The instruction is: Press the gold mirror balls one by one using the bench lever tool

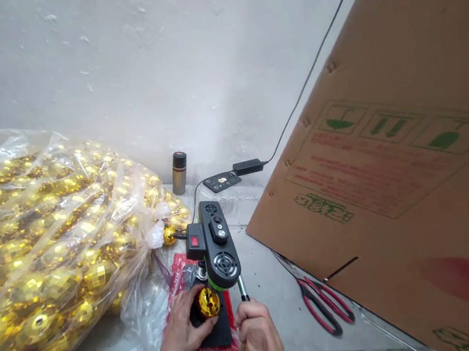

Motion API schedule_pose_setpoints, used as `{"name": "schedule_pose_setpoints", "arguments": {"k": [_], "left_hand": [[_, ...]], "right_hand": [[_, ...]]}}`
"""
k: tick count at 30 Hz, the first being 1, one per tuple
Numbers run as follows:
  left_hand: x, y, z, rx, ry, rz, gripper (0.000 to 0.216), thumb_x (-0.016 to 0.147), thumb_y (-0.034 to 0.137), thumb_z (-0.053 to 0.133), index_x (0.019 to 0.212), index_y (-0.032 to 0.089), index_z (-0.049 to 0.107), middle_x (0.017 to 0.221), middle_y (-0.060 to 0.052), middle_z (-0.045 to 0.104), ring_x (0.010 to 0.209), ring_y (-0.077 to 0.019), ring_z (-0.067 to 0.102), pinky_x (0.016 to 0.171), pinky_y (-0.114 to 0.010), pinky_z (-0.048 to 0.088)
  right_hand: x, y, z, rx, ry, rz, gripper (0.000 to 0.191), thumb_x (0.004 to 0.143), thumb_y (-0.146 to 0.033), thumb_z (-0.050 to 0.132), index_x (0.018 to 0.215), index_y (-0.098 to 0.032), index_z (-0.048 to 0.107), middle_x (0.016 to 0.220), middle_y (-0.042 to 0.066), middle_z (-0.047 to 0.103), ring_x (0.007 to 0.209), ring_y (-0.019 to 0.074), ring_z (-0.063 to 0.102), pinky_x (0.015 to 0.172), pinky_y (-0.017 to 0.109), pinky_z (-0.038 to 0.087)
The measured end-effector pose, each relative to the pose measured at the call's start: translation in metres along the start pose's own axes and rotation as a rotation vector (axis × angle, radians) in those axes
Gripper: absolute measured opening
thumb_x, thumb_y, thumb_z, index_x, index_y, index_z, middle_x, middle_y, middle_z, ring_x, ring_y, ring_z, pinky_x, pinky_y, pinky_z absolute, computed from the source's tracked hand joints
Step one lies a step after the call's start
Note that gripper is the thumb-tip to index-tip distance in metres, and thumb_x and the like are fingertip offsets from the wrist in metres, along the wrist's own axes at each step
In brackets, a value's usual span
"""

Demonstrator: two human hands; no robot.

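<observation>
A shiny gold faceted ball (209,303) sits under the head of a small black bench drill press (215,243). My left hand (180,326) pinches this ball between thumb and fingers, steadying it on the machine's black base (218,337). Wrapped round the drill press lever (242,288) is my right hand (259,337), its fist closed on the dark grip. The machine head hides the drill tip and the top of the ball. Red plastic packaging (234,350) lies beneath the base.
A big clear bag (68,225) of gold balls fills the left. At right leans a large cardboard box (394,174). Red-and-black scissors (324,304) lie beside it. A bottle (179,173), dark phone-like slab (222,181) and power adapter (247,167) stand near the wall.
</observation>
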State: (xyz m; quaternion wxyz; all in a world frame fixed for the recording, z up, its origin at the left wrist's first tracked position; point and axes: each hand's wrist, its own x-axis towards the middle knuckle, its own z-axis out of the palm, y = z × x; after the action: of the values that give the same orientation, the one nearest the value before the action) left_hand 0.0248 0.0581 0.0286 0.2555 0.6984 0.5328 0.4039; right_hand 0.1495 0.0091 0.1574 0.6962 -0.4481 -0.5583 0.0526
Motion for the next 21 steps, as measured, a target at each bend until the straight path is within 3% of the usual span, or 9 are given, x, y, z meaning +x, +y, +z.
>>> {"name": "schedule_pose_setpoints", "arguments": {"k": [3,12,21], "left_hand": [[0.000,0.000,0.000,0.014,-0.013,0.001,0.057,0.077,0.031,0.082,0.132,0.023,0.070,0.126,-0.014,0.079,0.116,-0.0378,0.075,0.100,-0.057,0.062],[0.001,0.004,-0.001,0.002,-0.012,-0.031,0.057,0.076,0.030,0.082,0.132,0.024,0.071,0.127,-0.013,0.079,0.118,-0.0379,0.074,0.101,-0.057,0.062],[0.002,0.002,0.000,-0.016,0.004,-0.019,0.058,0.075,0.032,0.083,0.131,0.023,0.072,0.125,-0.014,0.080,0.115,-0.0375,0.076,0.100,-0.056,0.064]], "right_hand": [[-0.002,0.000,0.006,-0.011,0.057,-0.005,0.040,0.112,-0.020,0.036,0.073,-0.022,0.045,0.076,-0.005,0.052,0.066,0.0106,0.051,0.094,0.033,0.048],[-0.003,0.025,0.008,-0.032,0.106,-0.185,0.043,0.111,-0.022,0.037,0.069,-0.023,0.045,0.069,-0.006,0.052,0.059,0.0096,0.050,0.090,0.028,0.050],[-0.013,0.028,0.003,-0.019,0.056,-0.073,0.040,0.111,-0.023,0.036,0.073,-0.023,0.048,0.072,-0.005,0.056,0.064,0.0115,0.054,0.096,0.033,0.048]]}}
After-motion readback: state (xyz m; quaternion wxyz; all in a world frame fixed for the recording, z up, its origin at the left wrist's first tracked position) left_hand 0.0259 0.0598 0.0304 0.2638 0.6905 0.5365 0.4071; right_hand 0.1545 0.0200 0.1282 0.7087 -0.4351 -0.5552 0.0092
